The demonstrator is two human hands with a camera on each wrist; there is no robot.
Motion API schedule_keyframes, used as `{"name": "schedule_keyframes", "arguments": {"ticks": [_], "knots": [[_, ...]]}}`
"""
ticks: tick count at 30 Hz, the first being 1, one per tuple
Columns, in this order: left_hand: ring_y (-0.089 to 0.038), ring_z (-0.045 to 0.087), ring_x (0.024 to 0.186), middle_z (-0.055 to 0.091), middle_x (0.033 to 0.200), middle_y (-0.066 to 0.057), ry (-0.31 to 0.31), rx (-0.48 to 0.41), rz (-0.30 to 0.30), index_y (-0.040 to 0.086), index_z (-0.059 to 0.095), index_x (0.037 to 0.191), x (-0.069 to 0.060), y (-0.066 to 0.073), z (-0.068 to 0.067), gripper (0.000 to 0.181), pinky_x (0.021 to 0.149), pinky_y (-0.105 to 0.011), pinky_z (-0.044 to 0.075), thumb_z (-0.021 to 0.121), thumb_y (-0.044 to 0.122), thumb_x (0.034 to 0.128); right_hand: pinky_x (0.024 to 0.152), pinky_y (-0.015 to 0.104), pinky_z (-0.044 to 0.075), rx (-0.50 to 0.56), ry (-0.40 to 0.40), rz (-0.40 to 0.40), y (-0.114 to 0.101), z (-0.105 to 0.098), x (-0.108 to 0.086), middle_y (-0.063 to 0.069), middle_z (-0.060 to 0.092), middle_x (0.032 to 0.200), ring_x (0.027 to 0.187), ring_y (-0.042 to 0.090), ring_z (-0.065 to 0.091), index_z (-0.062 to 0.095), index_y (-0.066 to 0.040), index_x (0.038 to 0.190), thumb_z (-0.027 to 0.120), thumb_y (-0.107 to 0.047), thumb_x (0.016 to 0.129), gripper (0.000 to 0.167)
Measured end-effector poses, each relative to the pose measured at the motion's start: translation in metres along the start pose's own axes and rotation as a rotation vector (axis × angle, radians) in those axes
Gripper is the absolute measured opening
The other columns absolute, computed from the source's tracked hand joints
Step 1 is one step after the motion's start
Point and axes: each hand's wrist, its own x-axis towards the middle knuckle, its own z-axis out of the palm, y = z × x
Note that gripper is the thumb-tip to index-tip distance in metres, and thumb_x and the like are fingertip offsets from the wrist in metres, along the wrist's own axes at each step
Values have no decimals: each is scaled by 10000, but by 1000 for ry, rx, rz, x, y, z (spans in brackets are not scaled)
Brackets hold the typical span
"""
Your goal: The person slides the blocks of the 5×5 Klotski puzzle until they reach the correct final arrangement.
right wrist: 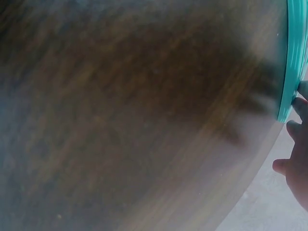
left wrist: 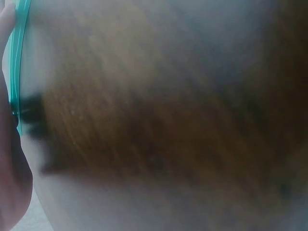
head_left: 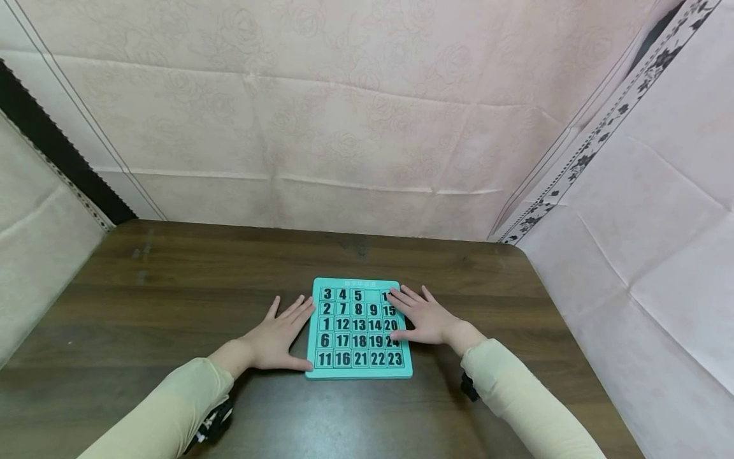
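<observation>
Number puzzle: lay flat on surface; touched at edges by left hand and right hand, both finger-spread; probably needed light, even steadying.

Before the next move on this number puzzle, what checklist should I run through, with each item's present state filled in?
1. Board flat on the table: ok.
2. Empty slot in view: ok, top row, fourth place from the left.
3. Left hand at the board's left edge: ok, thumb by the lower corner, fingertips by the upper part.
4. Right hand clear of the numbers: not ok, its fingers reach over the rightmost column.
5. Top-right tile fully readable: not ok, fingers partly cover it.
6. Right hand pressing on a tile: cannot tell.
</observation>
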Motion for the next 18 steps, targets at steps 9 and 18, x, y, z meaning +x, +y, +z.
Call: {"name": "schedule_keyframes", "arguments": {"ticks": [9, 18], "knots": [[-290, 101, 1460, 132, 1579, -97, 1, -8, -6, 60, 169, 1502, -1, 1, -1, 1125, 1108, -626, 2, 504, 793, 716, 1134, 593, 47, 21, 37, -25, -8, -5, 6, 49, 170, 1577, 1467, 274, 65, 191, -163, 1509, 449, -618, 888, 812], [-296, 105, 1459, 134, 1576, -111, 6, -2, 6, 51, 171, 1499, -2, 4, -4, 1107, 1108, -626, 11, 519, 768, 730, 1141, 580, 14, -16, 24, -88, -29, -10, 22, 32, 121, 1587, 1469, 260, 45, 149, -180, 1516, 408, -643, 890, 820]]}}
